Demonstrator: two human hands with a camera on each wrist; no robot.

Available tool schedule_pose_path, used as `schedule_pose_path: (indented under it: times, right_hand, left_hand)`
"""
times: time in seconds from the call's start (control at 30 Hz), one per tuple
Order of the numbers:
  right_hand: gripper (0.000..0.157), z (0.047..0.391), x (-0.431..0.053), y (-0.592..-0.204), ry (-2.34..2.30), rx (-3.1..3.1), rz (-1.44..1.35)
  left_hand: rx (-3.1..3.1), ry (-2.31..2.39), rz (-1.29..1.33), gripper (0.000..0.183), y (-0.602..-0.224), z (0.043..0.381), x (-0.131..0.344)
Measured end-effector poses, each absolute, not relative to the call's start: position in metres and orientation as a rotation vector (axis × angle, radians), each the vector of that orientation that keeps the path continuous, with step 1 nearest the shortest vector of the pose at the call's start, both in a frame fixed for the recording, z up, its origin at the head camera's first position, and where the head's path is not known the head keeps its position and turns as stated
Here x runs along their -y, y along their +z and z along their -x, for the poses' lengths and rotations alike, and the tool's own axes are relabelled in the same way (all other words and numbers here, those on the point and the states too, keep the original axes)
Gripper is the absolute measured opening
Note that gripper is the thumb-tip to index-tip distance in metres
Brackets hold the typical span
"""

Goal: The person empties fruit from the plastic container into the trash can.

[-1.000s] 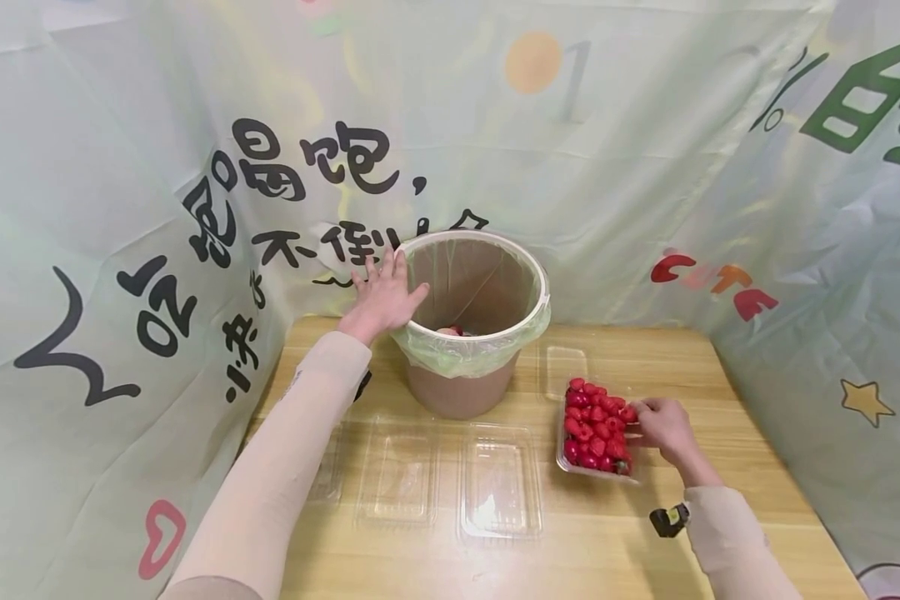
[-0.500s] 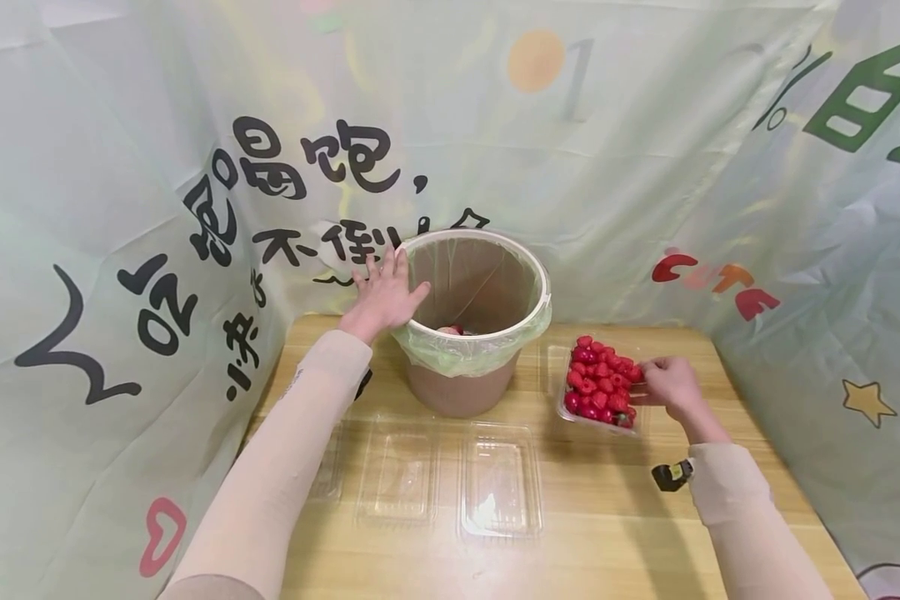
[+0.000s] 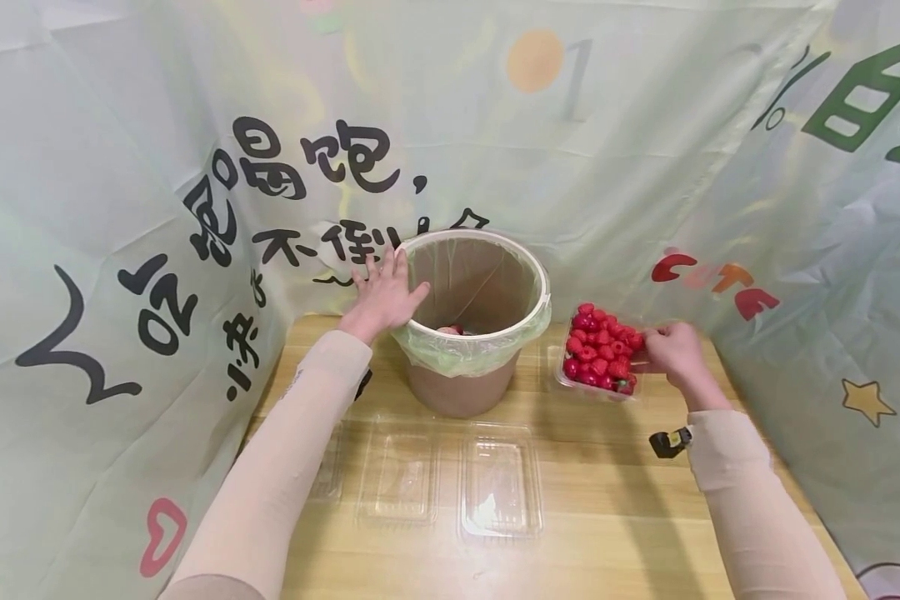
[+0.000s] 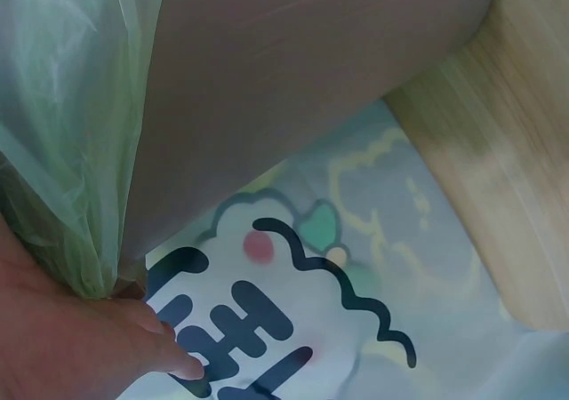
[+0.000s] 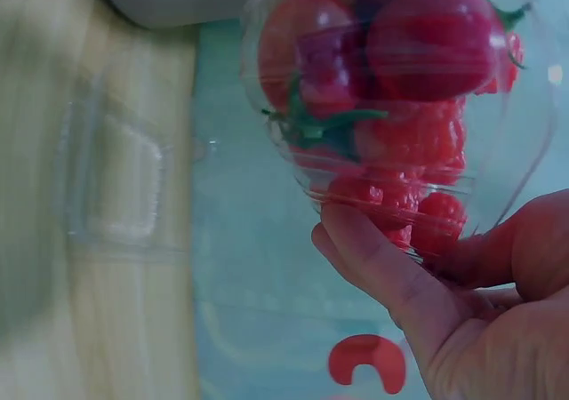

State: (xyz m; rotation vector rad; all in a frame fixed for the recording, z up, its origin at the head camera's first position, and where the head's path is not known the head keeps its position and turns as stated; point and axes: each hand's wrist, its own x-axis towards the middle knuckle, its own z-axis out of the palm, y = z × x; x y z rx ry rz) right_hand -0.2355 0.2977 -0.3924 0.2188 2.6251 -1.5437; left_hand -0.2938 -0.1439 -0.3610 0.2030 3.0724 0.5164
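Note:
My left hand [image 3: 385, 296] rests on the left rim of a brown waste bin [image 3: 457, 396], its fingers spread. A pale green bag [image 3: 465, 358] lines the bin and folds over its edge; the left wrist view shows my thumb beside that bag. With my right hand [image 3: 675, 354] I pinch the right side of a clear plastic box [image 3: 572, 384], held above the table. Red raspberries [image 3: 600, 342] fill it; the right wrist view also shows smooth red fruits with green stalks [image 5: 436, 40] through its wall. The other side of the box is hidden from my hand.
Clear empty plastic boxes [image 3: 501, 500] lie in a row at the front of the wooden table [image 3: 570, 550], the leftmost partly behind my left sleeve [image 3: 292, 450]. Some reddish fruit [image 3: 450, 331] shows inside the bin. Printed cloth [image 3: 607, 192] encloses the table's back and sides.
My right hand has carried the box of raspberries away from me, toward the back of the table, and upward in the head view. My left hand stays on the bin rim.

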Motion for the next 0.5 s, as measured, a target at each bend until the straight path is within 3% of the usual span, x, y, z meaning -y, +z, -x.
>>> schedule_pose_path:
  times: [0.5]
  right_hand:
    - [0.042, 0.256, -0.294, -0.348, -1.541, -2.694, -0.207]
  left_hand:
    - [-3.076, 0.511, -0.2, 0.087, -0.361, 0.294, 0.142]
